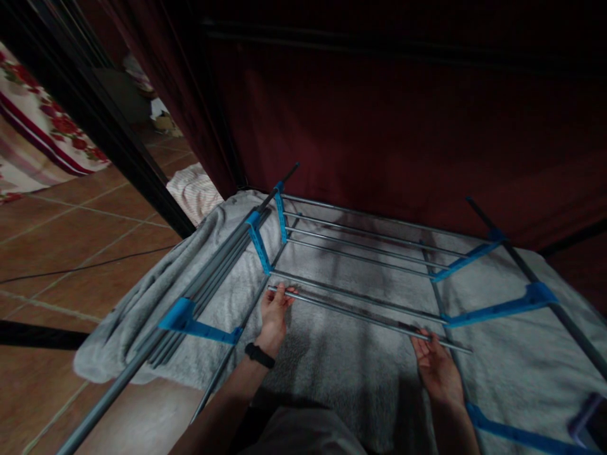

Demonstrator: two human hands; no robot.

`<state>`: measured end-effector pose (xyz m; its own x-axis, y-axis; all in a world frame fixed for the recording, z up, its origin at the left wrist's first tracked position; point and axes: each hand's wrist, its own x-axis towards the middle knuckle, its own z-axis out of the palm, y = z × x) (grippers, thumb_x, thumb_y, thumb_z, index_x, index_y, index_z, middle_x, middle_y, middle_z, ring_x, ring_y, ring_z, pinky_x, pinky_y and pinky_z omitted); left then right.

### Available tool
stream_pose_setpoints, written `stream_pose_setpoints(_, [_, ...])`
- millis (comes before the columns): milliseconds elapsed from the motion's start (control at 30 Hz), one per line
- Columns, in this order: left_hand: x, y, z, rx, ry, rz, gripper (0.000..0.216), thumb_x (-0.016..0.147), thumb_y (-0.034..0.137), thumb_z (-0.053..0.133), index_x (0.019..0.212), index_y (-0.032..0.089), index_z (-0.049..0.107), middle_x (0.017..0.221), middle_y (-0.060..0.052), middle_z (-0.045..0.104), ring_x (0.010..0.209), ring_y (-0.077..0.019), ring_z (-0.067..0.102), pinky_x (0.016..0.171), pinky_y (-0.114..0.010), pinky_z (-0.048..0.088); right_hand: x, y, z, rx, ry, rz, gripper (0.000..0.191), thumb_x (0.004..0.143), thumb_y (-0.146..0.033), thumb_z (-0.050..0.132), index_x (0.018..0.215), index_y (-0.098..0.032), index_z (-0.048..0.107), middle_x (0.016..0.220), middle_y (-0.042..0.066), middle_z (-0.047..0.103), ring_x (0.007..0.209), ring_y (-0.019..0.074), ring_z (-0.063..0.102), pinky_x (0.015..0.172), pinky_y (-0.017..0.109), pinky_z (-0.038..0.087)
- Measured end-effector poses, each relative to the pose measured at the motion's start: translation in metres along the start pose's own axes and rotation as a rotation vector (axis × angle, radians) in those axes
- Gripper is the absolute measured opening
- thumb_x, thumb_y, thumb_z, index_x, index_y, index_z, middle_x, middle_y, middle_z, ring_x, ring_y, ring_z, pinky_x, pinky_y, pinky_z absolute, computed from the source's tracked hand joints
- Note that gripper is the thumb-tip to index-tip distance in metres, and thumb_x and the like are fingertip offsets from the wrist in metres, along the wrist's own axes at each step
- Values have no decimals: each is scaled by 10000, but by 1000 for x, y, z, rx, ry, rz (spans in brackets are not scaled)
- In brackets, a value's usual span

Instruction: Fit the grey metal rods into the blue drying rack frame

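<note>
A thin grey metal rod [351, 307] spans the space between my two hands. My left hand [275, 309], with a dark band on the wrist, pinches it close to its left end. Near the other end, the fingers of my right hand [434, 363] are closed round it, and its tip sticks out past them. Around the hands stands a partly assembled rack of grey tubes and blue plastic brackets [497, 304]. Several crossbars [360, 254] run between its two sides behind the held rod. Another blue bracket [202, 327] sits on the left side tube.
Several loose grey rods [215, 278] lie beside the rack's left side. A grey blanket [332, 373] covers the surface underneath. A dark red curtain [379, 139] hangs behind. Black frame posts [118, 139] and tiled floor [118, 221] are at left. A dark object [590, 423] is at lower right.
</note>
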<state>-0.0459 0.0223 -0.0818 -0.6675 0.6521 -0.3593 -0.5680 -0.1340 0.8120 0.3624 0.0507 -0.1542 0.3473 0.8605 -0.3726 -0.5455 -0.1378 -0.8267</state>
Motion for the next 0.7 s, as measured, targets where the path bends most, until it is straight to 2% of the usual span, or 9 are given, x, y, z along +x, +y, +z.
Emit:
stream_pose_setpoints(133, [-2, 2, 2, -12, 21, -11, 339, 735, 364, 883, 801, 172, 611, 747, -35, 730, 673, -144, 713, 653, -234, 550, 0, -1, 4, 1, 3, -23, 167, 737, -335, 856, 825, -267, 731, 937, 6, 776, 1015, 212, 749, 1120, 459, 529])
stream_pose_setpoints(233, [-7, 6, 6, -14, -15, -69, 292, 762, 322, 870, 817, 171, 626, 766, -39, 738, 699, -153, 730, 679, -241, 558, -5, -1, 14, 38, 29, 9, 188, 724, -330, 870, 789, -254, 710, 906, -6, 768, 966, 188, 746, 1107, 433, 535])
stream_pose_setpoints(400, [-20, 13, 18, 5, -91, -184, 118, 895, 279, 733, 890, 182, 667, 833, -52, 759, 793, -175, 755, 747, -273, 583, -32, -3, 49, 110, 2, 38, 245, 715, -343, 897, 767, -233, 685, 813, -14, 752, 835, 173, 733, 983, 396, 593])
stream_pose_setpoints(500, [-21, 14, 24, 13, -141, -197, 70, 889, 203, 705, 843, 190, 654, 845, -35, 756, 835, -183, 755, 797, -299, 597, -42, -9, 70, 153, -48, 1, 253, 725, -360, 896, 787, -234, 685, 832, -11, 762, 824, 171, 734, 917, 359, 607])
stream_pose_setpoints(600, [-16, 15, 24, 28, -116, -196, 161, 868, 124, 697, 755, 181, 596, 831, -12, 743, 839, -174, 749, 818, -300, 601, -44, -21, 80, 183, -91, -40, 227, 757, -367, 868, 862, -234, 716, 906, 2, 779, 895, 172, 742, 897, 321, 609])
stream_pose_setpoints(700, [-10, 19, 19, 69, -66, -167, 160, 877, 95, 679, 768, 176, 595, 823, 9, 733, 814, -141, 734, 811, -264, 596, -40, -35, 77, 234, -75, -84, 203, 759, -334, 846, 893, -236, 728, 914, 5, 784, 898, 170, 743, 875, 306, 614])
